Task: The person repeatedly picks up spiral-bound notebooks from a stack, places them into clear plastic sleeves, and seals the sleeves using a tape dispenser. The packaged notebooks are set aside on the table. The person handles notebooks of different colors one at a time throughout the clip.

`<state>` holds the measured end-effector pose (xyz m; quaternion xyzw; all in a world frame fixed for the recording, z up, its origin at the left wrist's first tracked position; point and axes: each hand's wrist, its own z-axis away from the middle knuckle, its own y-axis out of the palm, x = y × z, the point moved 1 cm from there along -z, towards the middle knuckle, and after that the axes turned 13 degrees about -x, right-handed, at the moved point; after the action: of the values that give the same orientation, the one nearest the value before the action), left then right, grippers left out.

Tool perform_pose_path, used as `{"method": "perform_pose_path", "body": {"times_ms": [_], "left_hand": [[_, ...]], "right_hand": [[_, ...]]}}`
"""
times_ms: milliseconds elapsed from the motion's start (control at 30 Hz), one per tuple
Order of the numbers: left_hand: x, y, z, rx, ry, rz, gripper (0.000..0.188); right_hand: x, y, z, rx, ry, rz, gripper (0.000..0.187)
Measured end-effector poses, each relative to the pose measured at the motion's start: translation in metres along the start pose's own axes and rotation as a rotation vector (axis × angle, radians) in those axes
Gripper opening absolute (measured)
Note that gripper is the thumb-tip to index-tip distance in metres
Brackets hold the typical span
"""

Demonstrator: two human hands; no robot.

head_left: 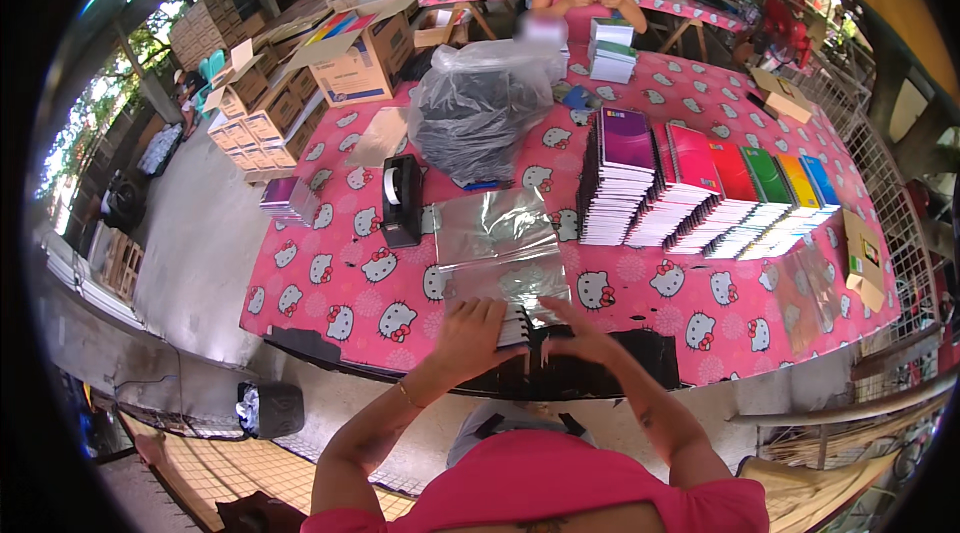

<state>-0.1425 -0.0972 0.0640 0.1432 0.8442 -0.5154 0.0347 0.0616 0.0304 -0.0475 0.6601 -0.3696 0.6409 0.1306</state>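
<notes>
Gleaming clear plastic sleeve [510,285] over notebk stack [514,329]; crinkled, see-thru

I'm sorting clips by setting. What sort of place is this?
Probably a semi-open packing workshop for stationery: fanned stacks of spiral notebooks on a long pink table, stacked cardboard boxes, and a tape dispenser.

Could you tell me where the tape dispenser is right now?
The black tape dispenser stands on the pink table, left of the clear plastic sleeves.

Head-worn fisheye, steeply down over table [340,283]
</notes>
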Motion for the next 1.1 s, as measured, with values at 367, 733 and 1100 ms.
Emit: {"method": "perform_pose_path", "body": {"times_ms": [367, 733, 1100], "left_hand": [[0.012, -0.027, -0.009, -0.127, -0.096, -0.003, 0.066], [0.119, 0.109, -0.008, -0.270, -1.267, 0.680, 0.082], [0.123, 0.105, -0.011, -0.118, -1.067, 0.183, 0.085]], "right_hand": [[-0.067, -0.007, -0.118, -0.103, -0.126, 0.921, 0.093], [-0.046, 0.023, -0.056, -0.152, 0.008, 0.858, 0.109], [-0.049, 0.027, -0.076, -0.306, 0.648, -0.426, 0.070]]}}
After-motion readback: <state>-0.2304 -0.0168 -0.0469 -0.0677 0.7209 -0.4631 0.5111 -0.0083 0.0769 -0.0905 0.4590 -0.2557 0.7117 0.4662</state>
